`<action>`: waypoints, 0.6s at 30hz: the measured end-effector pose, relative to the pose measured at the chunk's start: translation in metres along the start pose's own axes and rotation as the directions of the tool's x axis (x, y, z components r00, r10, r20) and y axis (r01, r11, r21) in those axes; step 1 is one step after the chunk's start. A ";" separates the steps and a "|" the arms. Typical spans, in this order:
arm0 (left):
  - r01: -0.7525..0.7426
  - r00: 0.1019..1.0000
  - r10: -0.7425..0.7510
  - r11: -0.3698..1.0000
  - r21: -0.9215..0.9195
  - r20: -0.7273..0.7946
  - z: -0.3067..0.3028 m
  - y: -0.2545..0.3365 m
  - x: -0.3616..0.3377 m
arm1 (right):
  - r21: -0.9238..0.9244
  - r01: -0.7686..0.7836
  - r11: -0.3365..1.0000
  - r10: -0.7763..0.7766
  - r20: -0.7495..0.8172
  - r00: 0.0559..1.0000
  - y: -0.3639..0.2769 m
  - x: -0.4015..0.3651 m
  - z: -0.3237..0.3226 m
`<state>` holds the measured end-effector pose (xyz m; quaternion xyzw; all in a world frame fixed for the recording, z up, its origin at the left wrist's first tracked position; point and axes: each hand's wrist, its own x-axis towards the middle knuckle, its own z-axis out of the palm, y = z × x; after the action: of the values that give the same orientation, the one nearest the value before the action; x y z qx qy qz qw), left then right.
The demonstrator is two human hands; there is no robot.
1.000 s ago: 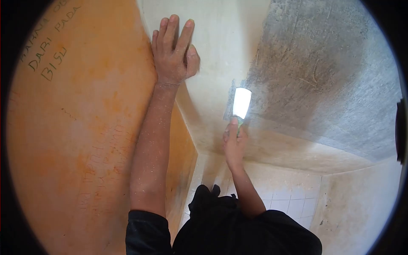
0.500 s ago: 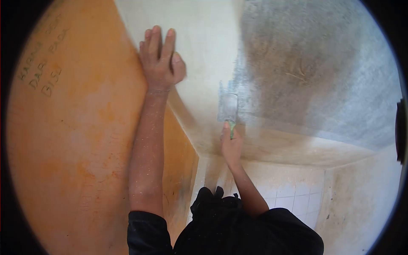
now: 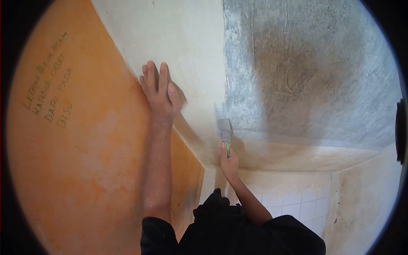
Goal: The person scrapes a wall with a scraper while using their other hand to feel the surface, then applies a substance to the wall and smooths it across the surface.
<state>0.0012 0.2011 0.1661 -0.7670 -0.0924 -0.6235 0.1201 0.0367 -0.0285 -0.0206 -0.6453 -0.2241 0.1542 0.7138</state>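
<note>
My right hand (image 3: pixel 230 165) is wrapped round the green handle of a scraper (image 3: pixel 224 128). Its broad grey blade lies against the pale painted surface (image 3: pixel 187 38), at the lower left edge of a bare grey patch (image 3: pixel 293 89). Thin scraped streaks show just above the blade. My left hand (image 3: pixel 160 95) rests with its fingers stretched out on the pale surface, close to the orange wall (image 3: pixel 93 165). Small white flecks dot the left forearm.
Green handwriting (image 3: pixel 49 85) runs across the orange wall. Beyond my right forearm are white tiles (image 3: pixel 293 209) and a stained pale side wall (image 3: pixel 361 191). A dark object (image 3: pixel 400 131) stands at the far right edge.
The view has shifted, so both hands appear lower. The scraper now sits at the patch's lower left edge, with more bare grey showing above it. The left hand stays spread on the surface.
</note>
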 end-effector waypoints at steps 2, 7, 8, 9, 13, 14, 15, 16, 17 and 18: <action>0.057 0.998 -0.057 0.998 -0.004 -0.003 0.008 0.010 -0.001 | -0.146 0.118 0.982 -0.120 -0.002 0.993 -0.017 0.006 0.001; 0.201 0.979 -0.199 0.978 -0.048 0.040 0.003 0.035 -0.004 | -0.063 0.109 0.992 -0.107 0.029 0.994 -0.003 0.018 -0.005; 0.266 0.960 -0.254 0.958 -0.110 0.115 -0.003 0.039 -0.012 | 0.002 0.068 0.998 -0.068 0.022 0.997 0.006 0.013 -0.006; 0.335 0.933 -0.302 0.928 -0.165 0.195 -0.010 0.045 -0.021 | 0.003 0.063 0.998 -0.063 0.030 0.998 -0.004 0.017 -0.003; 0.596 0.795 -0.507 0.754 -0.276 0.332 -0.031 0.096 -0.091 | -0.065 0.113 0.991 -0.103 0.132 0.986 -0.014 0.034 -0.006; 0.677 0.726 -0.562 0.684 -0.271 0.395 -0.036 0.112 -0.120 | 0.021 0.074 0.997 -0.077 0.202 0.976 -0.013 0.042 -0.006; 0.751 0.651 -0.611 0.607 -0.262 0.450 -0.038 0.129 -0.144 | 0.026 0.088 0.996 -0.091 0.219 0.971 -0.015 0.048 -0.005; 0.862 0.508 -0.654 0.379 -0.338 0.561 -0.039 0.148 -0.160 | 0.029 0.143 0.989 -0.146 0.220 0.965 -0.015 0.048 -0.004; 0.921 0.356 -0.642 0.120 -0.369 0.679 -0.038 0.164 -0.167 | 0.030 0.190 0.981 -0.192 0.217 0.957 -0.016 0.047 -0.004; 0.922 0.353 -0.654 0.121 -0.368 0.669 -0.034 0.175 -0.158 | 0.033 0.190 0.981 -0.192 0.232 0.953 -0.020 0.048 -0.004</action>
<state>-0.0116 0.0252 0.0063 -0.6634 -0.2645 -0.4202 -0.5597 0.0786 -0.0096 0.0052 -0.5944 -0.3673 0.1608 0.6971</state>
